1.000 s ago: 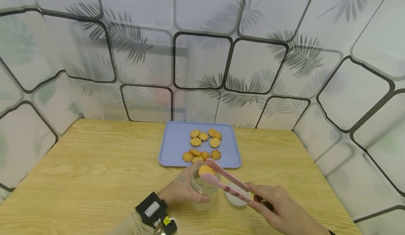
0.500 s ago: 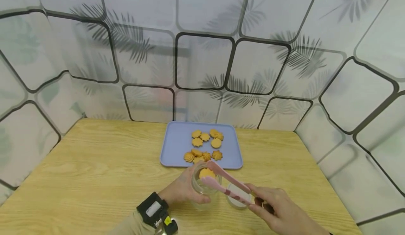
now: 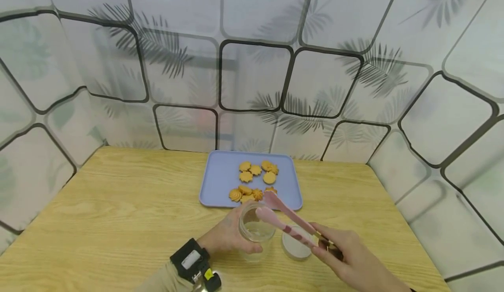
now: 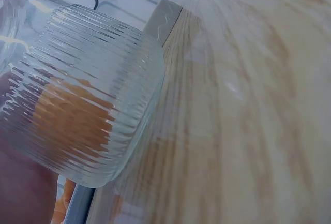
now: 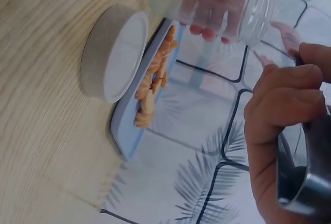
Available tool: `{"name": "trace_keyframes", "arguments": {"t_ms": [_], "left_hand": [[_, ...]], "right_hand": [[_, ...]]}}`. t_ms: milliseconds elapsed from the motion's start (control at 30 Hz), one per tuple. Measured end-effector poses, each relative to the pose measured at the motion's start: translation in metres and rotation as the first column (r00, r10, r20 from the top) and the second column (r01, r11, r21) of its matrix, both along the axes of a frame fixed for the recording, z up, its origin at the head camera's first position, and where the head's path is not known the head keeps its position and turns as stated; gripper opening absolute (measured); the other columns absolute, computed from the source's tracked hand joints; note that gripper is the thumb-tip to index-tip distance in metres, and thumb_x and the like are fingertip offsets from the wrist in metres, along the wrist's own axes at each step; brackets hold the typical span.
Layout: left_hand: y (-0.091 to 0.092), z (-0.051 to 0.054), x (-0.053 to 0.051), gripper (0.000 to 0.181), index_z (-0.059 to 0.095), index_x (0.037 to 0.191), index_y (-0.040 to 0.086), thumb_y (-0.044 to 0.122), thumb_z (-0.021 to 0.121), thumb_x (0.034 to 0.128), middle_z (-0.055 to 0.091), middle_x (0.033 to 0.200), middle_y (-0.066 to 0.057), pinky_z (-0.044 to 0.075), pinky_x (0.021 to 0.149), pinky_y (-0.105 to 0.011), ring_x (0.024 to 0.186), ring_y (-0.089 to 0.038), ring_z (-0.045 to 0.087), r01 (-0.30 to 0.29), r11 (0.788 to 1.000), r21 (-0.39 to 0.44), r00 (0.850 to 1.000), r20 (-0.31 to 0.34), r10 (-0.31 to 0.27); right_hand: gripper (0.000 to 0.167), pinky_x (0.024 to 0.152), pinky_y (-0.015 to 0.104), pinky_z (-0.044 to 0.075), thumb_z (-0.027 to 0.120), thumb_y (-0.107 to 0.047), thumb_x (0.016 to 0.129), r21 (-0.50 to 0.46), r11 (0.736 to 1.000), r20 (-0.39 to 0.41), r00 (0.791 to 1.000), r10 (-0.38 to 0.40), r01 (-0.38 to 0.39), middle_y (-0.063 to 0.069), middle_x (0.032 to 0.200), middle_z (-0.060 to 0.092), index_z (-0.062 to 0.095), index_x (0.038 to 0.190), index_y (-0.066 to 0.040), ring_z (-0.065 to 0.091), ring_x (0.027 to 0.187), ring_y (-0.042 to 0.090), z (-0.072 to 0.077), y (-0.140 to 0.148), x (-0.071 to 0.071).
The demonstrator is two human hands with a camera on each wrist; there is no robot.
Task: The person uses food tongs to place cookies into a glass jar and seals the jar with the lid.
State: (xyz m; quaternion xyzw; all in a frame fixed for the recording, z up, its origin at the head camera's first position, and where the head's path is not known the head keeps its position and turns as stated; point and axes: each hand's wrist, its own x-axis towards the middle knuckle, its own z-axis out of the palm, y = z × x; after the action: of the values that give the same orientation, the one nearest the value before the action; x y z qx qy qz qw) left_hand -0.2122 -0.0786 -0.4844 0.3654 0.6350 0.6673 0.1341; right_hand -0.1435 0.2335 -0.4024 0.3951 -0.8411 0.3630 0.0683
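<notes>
While the left hand (image 3: 230, 236) grips the jar (image 3: 257, 249), thumb on the near side and fingers round the far side, the right hand (image 3: 348, 257) holds the tongs (image 3: 293, 216) by the metal handle (image 5: 315, 175). The jar is clear glass, ribbed on the body, and stands about upright in front of the tray (image 3: 214, 180), its mouth uncovered. An orange-brown biscuit (image 4: 72, 120) shows through the glass, low inside; the ribbing blurs it, and whether it is one piece or several cannot be told.

The tongs slant from the right hand toward the jar, with the pink tips (image 3: 265, 215) spread apart. In the head view, the nearer tip overlaps the jar's mouth and the farther one overlaps the near edge of the tray.

The lid (image 3: 296, 245), round and pale, lies flat on the table (image 3: 98, 204) just to the right of the jar, partly covered by the tongs in the head view. The tray is blue and bears cookies (image 3: 246, 177) in two groups; the nearer group is partly hidden by the tongs and left hand.

A black strap (image 3: 189, 260) encircles the left wrist. A patterned backdrop (image 3: 252, 78) stands behind the table.
</notes>
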Motion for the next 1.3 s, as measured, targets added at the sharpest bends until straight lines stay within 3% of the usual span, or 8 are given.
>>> {"name": "trace_keyframes", "arguments": {"t_ms": [133, 300, 433, 533, 800, 1167, 1300], "left_hand": [[-0.003, 0.002, 0.000, 0.072, 0.051, 0.137, 0.015, 0.012, 0.088, 0.0750, 0.059, 0.132, -0.025, 0.046, 0.110, -0.052, 0.125, -0.033, 0.058, -0.014, 1.000, -0.015, 1.000, -0.026, 0.014], [-0.008, 0.003, 0.001, 0.072, 0.052, 0.138, 0.015, 0.011, 0.087, 0.0753, 0.056, 0.134, -0.030, 0.045, 0.110, -0.056, 0.127, -0.042, 0.055, -0.013, 1.000, -0.008, 1.000, -0.011, 0.013], [-0.008, 0.002, 0.001, 0.073, 0.052, 0.138, 0.015, 0.012, 0.088, 0.0753, 0.058, 0.133, -0.028, 0.046, 0.109, -0.055, 0.126, -0.036, 0.057, -0.019, 1.000, -0.012, 1.000, -0.017, 0.018], [-0.005, 0.001, 0.000, 0.074, 0.051, 0.139, 0.016, 0.011, 0.087, 0.0749, 0.059, 0.133, -0.025, 0.047, 0.110, -0.052, 0.125, -0.032, 0.058, -0.021, 1.000, -0.016, 1.000, -0.021, 0.021], [0.000, 0.000, -0.001, 0.075, 0.051, 0.138, 0.016, 0.009, 0.087, 0.0729, 0.060, 0.132, -0.024, 0.046, 0.111, -0.052, 0.126, -0.036, 0.058, -0.016, 1.000, -0.022, 0.999, -0.033, 0.016], [0.001, -0.001, -0.002, 0.073, 0.052, 0.137, 0.014, 0.010, 0.087, 0.0740, 0.059, 0.129, -0.028, 0.048, 0.109, -0.052, 0.123, -0.040, 0.058, -0.013, 1.000, 0.016, 0.997, -0.079, 0.014], [0.001, -0.002, -0.001, 0.073, 0.053, 0.137, 0.015, 0.011, 0.087, 0.0734, 0.059, 0.130, -0.026, 0.047, 0.109, -0.051, 0.124, -0.037, 0.059, -0.012, 1.000, 0.001, 0.998, -0.063, 0.012]], "right_hand": [[0.040, 0.042, 0.013, 0.034, 0.066, -0.003, 0.096, 0.023, 0.989, 0.006, 0.989, -0.145, 0.145, -0.017, 0.077, 0.060, 0.061, 0.136, 0.003, 0.030, 0.051, -0.012, -0.002, -0.002, -0.018], [0.037, 0.042, 0.018, 0.034, 0.067, -0.018, 0.099, 0.176, 0.946, 0.004, 0.960, -0.279, 0.273, -0.014, 0.071, 0.058, 0.063, 0.131, 0.000, 0.032, 0.047, -0.006, -0.014, -0.010, -0.058], [0.041, 0.047, 0.020, 0.035, 0.067, -0.022, 0.100, 0.311, 0.895, -0.056, 0.946, -0.318, 0.319, -0.011, 0.068, 0.052, 0.061, 0.132, 0.002, 0.036, 0.051, -0.001, -0.028, -0.016, -0.087], [0.048, 0.050, 0.020, 0.036, 0.067, -0.023, 0.099, 0.357, 0.873, -0.090, 0.942, -0.323, 0.333, -0.009, 0.069, 0.051, 0.058, 0.136, 0.006, 0.039, 0.055, 0.001, -0.038, -0.019, -0.099], [0.049, 0.056, 0.024, 0.041, 0.068, -0.022, 0.097, 0.385, 0.837, -0.107, 0.920, -0.377, 0.388, -0.005, 0.071, 0.054, 0.058, 0.134, 0.008, 0.048, 0.063, 0.007, -0.048, -0.023, -0.110], [0.048, 0.063, 0.035, 0.050, 0.069, -0.016, 0.094, 0.427, 0.813, -0.158, 0.918, -0.363, 0.395, 0.007, 0.080, 0.065, 0.060, 0.132, 0.011, 0.059, 0.073, 0.017, -0.044, -0.027, -0.114], [0.044, 0.059, 0.031, 0.047, 0.067, -0.015, 0.095, 0.454, 0.803, -0.137, 0.921, -0.366, 0.387, 0.006, 0.078, 0.064, 0.061, 0.131, 0.010, 0.055, 0.067, 0.014, -0.045, -0.028, -0.110]]}}
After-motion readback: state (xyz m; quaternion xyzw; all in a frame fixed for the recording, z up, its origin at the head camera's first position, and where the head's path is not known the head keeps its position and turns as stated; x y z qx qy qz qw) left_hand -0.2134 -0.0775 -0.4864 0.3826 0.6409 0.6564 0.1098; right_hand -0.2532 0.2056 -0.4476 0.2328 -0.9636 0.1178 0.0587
